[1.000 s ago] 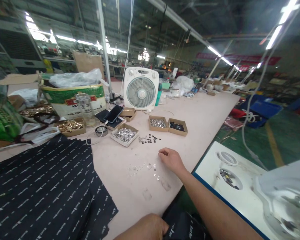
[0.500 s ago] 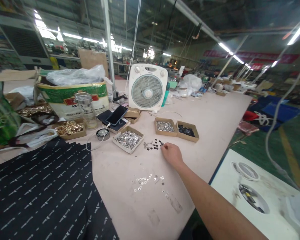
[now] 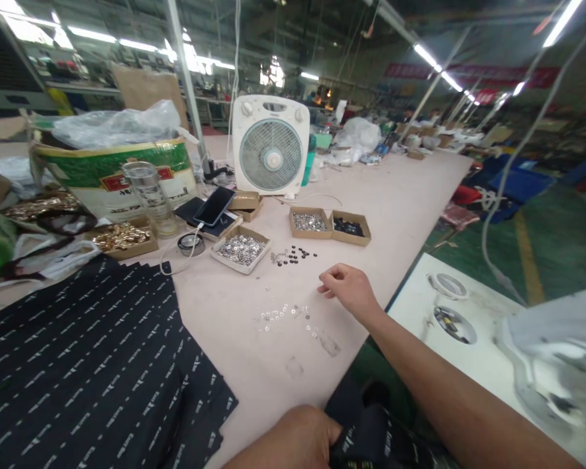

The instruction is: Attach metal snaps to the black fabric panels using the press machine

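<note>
My right hand (image 3: 349, 288) hovers above the table, its fingers curled and thumb pressed in; whatever it may hold is too small to make out. Just beyond it lie loose black snap buttons (image 3: 293, 256). Small silvery rings (image 3: 275, 314) are scattered to its left. At the bottom edge my left hand (image 3: 305, 433) is closed on a dark fabric piece (image 3: 371, 438) with white printed lettering, partly cut off by the frame. A broad stack of the same printed fabric (image 3: 92, 365) covers the table's left side.
Shallow boxes hold silver snap parts (image 3: 241, 249), more metal parts (image 3: 310, 223), black parts (image 3: 348, 227) and gold-coloured parts (image 3: 122, 236). Behind them stand a white fan (image 3: 272, 146), a phone (image 3: 215, 206) and a glass jar (image 3: 151, 198). A white machine (image 3: 542, 365) is at right.
My right hand has drawn back from the black snap buttons toward me. My left hand has come into view at the bottom with the dark fabric. The view has tilted down.
</note>
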Motion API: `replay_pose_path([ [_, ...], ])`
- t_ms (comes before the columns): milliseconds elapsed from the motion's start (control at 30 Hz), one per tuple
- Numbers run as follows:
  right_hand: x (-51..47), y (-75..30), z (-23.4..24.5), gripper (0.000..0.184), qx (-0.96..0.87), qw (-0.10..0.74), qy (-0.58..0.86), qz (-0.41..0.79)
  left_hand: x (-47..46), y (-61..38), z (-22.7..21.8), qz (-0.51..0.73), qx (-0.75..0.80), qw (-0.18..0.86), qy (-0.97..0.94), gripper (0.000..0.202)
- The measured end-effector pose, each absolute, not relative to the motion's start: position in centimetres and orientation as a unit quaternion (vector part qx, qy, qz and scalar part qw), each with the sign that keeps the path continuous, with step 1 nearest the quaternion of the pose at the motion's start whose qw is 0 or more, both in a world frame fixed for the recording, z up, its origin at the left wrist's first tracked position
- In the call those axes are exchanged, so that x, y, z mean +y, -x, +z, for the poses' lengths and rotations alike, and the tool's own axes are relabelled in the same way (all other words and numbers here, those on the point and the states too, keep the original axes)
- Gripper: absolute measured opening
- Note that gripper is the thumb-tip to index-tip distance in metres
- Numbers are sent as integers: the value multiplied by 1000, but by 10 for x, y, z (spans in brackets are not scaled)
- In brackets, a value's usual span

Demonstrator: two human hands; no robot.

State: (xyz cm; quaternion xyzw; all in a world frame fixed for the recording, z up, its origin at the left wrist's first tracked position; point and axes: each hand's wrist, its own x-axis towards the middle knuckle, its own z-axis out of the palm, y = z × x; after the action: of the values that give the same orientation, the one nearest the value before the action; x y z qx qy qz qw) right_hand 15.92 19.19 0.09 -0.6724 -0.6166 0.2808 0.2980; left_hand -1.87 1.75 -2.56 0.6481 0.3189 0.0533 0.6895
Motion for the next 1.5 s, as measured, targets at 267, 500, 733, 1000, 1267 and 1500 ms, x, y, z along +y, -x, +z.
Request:
replay_pose_path([
  [267, -17, -188, -20, 21, -456, 327, 586, 585, 0, 11, -16, 32, 340, 523, -781, 12],
  [500, -121, -191, -13, 16, -342, 412, 640, 552, -49, -1, -10, 69, 160, 250, -952, 33],
  [733, -158, -195, -4, 8, -358, 461, 622, 522, -74, 1, -2, 140, 97, 152, -974, 24],
  [1000, -173, -200, -5, 13, -394, 515, 590, 481, -82, -3, 5, 208, 90, 150, -962, 25],
  [1267, -181, -204, -5, 21, -442, 516, 604, 417, -87, -6, 9, 205, 82, 144, -965, 26],
  [1500, -184, -206, -9, 26, -525, 507, 590, 345, -88, -13, 14, 203, 83, 126, -967, 23],
])
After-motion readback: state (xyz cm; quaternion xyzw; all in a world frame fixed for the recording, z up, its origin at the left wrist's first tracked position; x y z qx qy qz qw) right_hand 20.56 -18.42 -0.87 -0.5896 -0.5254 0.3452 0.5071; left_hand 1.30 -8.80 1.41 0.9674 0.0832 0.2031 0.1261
